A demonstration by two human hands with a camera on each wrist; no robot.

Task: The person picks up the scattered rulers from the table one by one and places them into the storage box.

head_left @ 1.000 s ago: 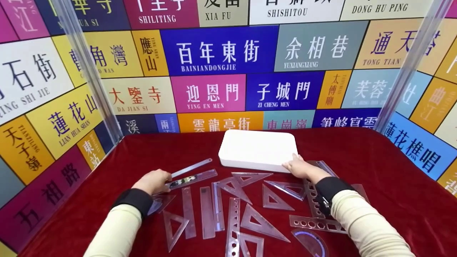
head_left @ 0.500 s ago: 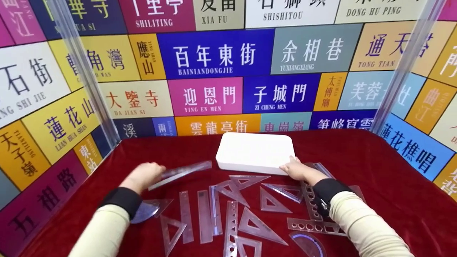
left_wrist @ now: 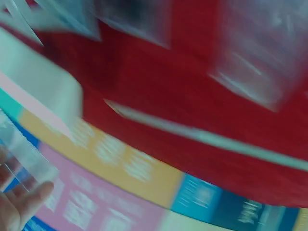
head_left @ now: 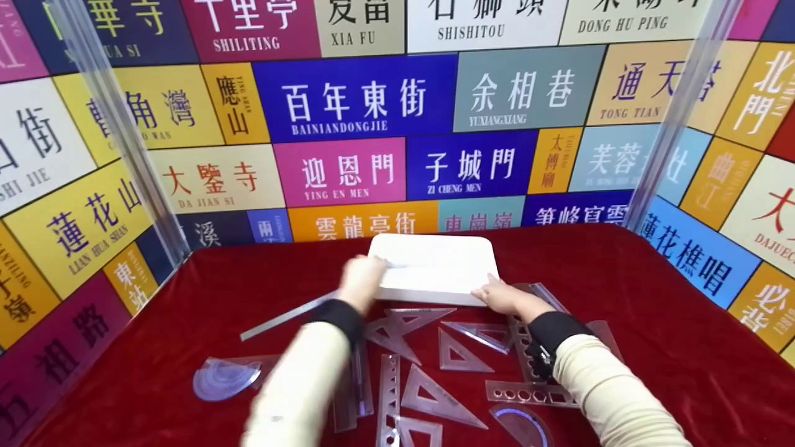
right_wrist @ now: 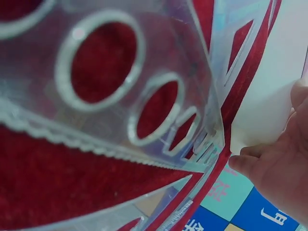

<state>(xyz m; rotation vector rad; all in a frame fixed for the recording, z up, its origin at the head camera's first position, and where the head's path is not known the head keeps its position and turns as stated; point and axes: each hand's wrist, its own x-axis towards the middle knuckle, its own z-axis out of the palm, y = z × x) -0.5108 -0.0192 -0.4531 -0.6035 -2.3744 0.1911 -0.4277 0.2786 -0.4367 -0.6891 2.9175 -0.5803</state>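
A white flat box [head_left: 435, 264] lies at the back middle of a red cloth [head_left: 652, 323]. My left hand [head_left: 362, 278] is over the box's left edge, blurred, and grips a clear straight ruler [head_left: 397, 266] whose far end lies across the lid. In the left wrist view, the fingers [left_wrist: 17, 204] hold that clear ruler [left_wrist: 24, 156] beside the box [left_wrist: 38, 91]. My right hand [head_left: 500, 296] holds the box's near right corner; in the right wrist view the right hand [right_wrist: 281, 168] touches the box [right_wrist: 284, 72].
A steel ruler [head_left: 286, 316] lies slanted on the cloth at left, a clear protractor [head_left: 223, 377] nearer me. Several clear set squares [head_left: 444, 397] and stencil rulers [head_left: 528, 392] are spread under my forearms. Printed sign panels wall in the back and both sides.
My left hand lifted the clear ruler off the cloth at left and carried it right and back onto the box. The right hand stayed on the box's corner.
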